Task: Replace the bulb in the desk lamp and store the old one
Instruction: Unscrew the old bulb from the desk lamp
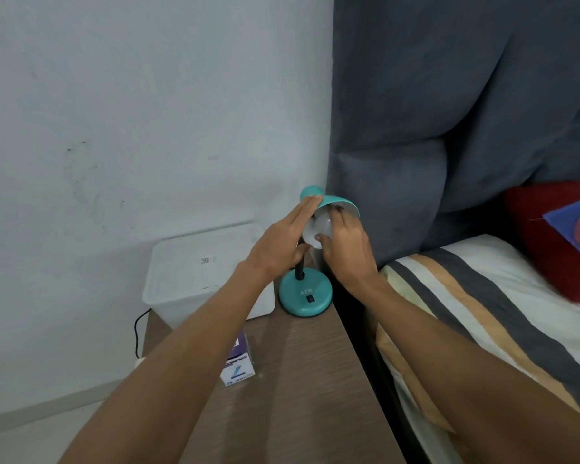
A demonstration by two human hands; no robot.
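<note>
Forearms (168, 380) reach toward lamp (305, 296). Bulb (317, 229): white, seated inside lamp's shade (337, 203). Right hand (344, 244) curls round its globe. Left hand (282, 242) lies flat-fingered against shade, steadying. Bulb probably light, smooth, fragile: hold widest part, twist gently. Small box (236, 366) in front of lamp; white bin (198, 272) left of lamp.

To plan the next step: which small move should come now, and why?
Probably the right hand should twist the bulb: its fingers curl round it inside the teal shade, which the left hand steadies with straight fingers.
</note>
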